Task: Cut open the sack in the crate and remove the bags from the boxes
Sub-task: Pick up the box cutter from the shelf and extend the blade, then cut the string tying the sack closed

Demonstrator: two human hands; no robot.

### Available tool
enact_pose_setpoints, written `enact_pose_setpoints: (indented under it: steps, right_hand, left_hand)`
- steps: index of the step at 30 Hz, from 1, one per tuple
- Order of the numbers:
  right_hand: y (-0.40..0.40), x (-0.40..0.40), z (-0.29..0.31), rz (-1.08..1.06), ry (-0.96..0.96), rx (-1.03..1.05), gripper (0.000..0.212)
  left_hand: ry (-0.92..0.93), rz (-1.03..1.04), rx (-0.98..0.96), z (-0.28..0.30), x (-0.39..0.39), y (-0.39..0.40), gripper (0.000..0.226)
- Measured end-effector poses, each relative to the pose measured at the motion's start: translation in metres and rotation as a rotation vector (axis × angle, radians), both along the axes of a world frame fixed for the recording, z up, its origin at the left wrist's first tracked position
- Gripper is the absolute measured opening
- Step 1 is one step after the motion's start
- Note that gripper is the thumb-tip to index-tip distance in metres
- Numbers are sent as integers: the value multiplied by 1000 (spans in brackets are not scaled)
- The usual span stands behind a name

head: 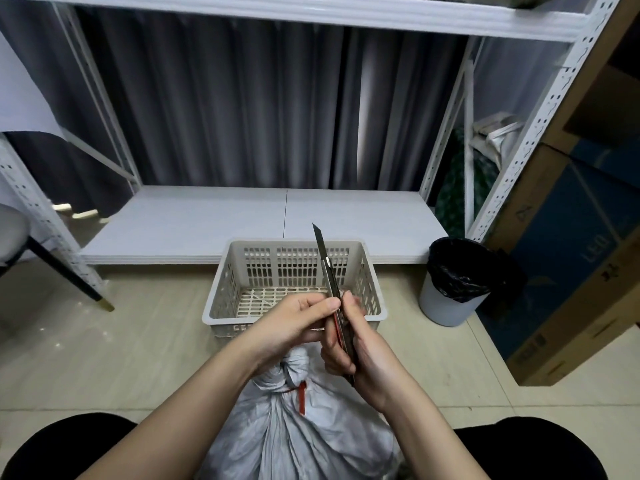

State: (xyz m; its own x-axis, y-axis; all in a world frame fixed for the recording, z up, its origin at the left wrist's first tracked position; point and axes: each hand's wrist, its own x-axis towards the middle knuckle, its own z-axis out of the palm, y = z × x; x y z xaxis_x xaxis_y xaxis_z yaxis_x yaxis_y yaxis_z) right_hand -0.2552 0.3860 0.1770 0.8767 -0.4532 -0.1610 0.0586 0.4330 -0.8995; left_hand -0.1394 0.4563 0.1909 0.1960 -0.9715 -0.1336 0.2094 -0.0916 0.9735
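Two bare hands meet over the floor: the right hand [360, 348] grips the handle of a utility knife [332, 292], blade out and pointing up, while the left hand [294, 323] pinches its upper body. Below them, between the person's knees, stands a grey sack [294, 441], its neck knotted with a red tie. Just beyond lies a beige slotted crate [372, 289], seemingly holding nothing. To the right, a black-lined bin [453, 282] and a cardboard box [571, 258] printed "LED".

The basket [294, 289] lies open-topped before me. Right of it the bin [453, 282] blocks my reach; left of it the floor [138, 323] lies bare.
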Motion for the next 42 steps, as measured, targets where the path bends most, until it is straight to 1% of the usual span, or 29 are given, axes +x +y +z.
enact_pose_setpoints:
  steps: [3, 5, 7, 10, 11, 12, 13, 14, 16, 19, 20, 21, 24, 25, 27, 30, 31, 32, 34, 35, 37, 38, 39, 40, 42]
  right_hand:
    - [-5, 1, -2, -62, -18, -103, 47]
    - [-7, 1, -5, -87, -2, -167, 36]
    - [-10, -1, -10, -132, 40, -188, 27]
    - [-11, -6, -21, -241, 120, -209, 17]
    - [-10, -7, -26, -277, 158, -248, 14]
    - [-7, -7, -31, -310, 196, -296, 10]
    - [-3, -7, -37, -342, 229, -347, 8]
    - [1, -5, -42, -362, 259, -388, 11]
    - [8, 0, -53, -373, 305, -424, 18]
    - [11, 8, -64, -364, 362, -414, 23]
    - [11, 10, -67, -357, 375, -387, 23]
    - [10, 11, -68, -349, 387, -360, 23]
    - [7, 12, -69, -318, 431, -350, 18]
    - [6, 13, -69, -309, 422, -334, 18]
    - [4, 16, -68, -302, 384, -248, 21]
    - [-4, 20, -64, -274, 346, -151, 21]
    - [-7, 20, -61, -241, 346, -153, 19]
    - [-10, 20, -58, -205, 348, -164, 18]
    - [-14, 20, -50, -132, 347, -246, 31]
    - [-16, 20, -45, -108, 339, -335, 32]
    - [-22, 21, -40, -88, 339, -560, 26]
    - [-24, 20, -36, -77, 357, -653, 27]
    - [-26, 18, -33, -63, 359, -696, 31]
    - [-26, 15, -29, -65, 346, -685, 33]
    - [-24, 8, -22, -127, 291, -584, 33]
  left_hand:
    - [12, 57, 31, -4, -6, -1, 34]
    - [-63, 155, 54, -3, -7, -1, 27]
    - [-264, 346, 46, -2, -1, 4, 23]
    - [-611, 743, -59, -14, 11, 24, 20]
    - [-683, 822, -37, -23, 13, 31, 25]
    - [-717, 864, 35, -31, 9, 40, 39]
    - [-708, 885, 130, -42, 3, 48, 57]
    - [-658, 895, 226, -54, -6, 55, 76]
    - [-507, 893, 326, -79, -23, 63, 105]
    - [-269, 884, 355, -109, -41, 58, 129]
    - [-211, 901, 339, -115, -45, 54, 137]
    - [-191, 900, 306, -122, -50, 50, 140]
    - [-292, 873, 275, -130, -65, 42, 137]
    - [-293, 886, 277, -132, -66, 37, 135]
    - [-225, 921, 308, -133, -61, 26, 130]
    - [-6, 963, 288, -135, -42, 8, 133]
    - [35, 968, 269, -133, -36, 5, 126]
    - [54, 969, 245, -131, -32, 3, 113]
    - [65, 945, 189, -120, -25, 4, 85]
    - [70, 933, 168, -114, -21, 5, 75]
    - [77, 912, 132, -102, -15, 7, 58]
    - [89, 902, 112, -97, -14, 8, 50]
    - [100, 891, 97, -92, -14, 11, 44]
    - [107, 869, 83, -87, -14, 15, 41]
    - [119, 792, 69, -78, -12, 23, 42]
